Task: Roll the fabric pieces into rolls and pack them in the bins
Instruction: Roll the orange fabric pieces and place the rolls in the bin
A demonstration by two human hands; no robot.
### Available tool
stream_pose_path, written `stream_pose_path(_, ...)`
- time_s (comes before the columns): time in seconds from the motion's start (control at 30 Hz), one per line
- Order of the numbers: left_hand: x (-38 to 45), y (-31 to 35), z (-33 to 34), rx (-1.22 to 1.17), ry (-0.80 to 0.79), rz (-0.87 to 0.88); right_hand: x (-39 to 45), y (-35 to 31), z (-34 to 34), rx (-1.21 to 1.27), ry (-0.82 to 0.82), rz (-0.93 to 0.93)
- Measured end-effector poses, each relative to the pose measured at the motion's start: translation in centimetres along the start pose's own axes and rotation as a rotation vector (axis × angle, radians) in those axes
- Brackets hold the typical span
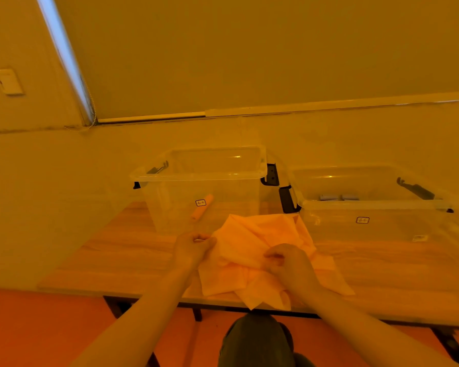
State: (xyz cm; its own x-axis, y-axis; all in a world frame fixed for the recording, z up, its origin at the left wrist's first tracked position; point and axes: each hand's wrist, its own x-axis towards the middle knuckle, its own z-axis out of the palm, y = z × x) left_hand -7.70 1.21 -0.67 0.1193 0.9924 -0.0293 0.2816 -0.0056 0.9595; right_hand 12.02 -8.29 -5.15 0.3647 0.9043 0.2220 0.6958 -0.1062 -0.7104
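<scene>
A crumpled pale orange fabric piece (260, 250) lies on the wooden table (122, 258) in front of two clear plastic bins. My left hand (192, 247) pinches its left edge. My right hand (289, 263) grips a fold near its middle. The left bin (199, 176) holds one orange roll (202, 207) leaning inside. The right bin (371, 205) holds two pale bluish rolls (338, 197) at its bottom.
Both bins have black latch handles (286, 198) and stand side by side at the back of the table. A wall and a window blind rise behind them. My knee (257, 340) shows below the table's front edge.
</scene>
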Motion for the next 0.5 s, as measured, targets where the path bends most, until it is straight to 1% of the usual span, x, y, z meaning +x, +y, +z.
stream_pose_path(0.27, -0.41, 0.13, -0.26, -0.015, 0.007, -0.010, 0.03, 0.05, 0.63, -0.041, -0.048, -0.111)
stream_pose_path(0.37, -0.56, 0.44, -0.38, -0.026, 0.021, 0.012, -0.13, -0.28, 0.64, 0.023, 0.009, -0.129)
stream_pose_path(0.5, -0.75, 0.63, -0.52, -0.047, 0.052, 0.058, -0.02, -0.74, 0.18, 0.167, 0.070, -0.095)
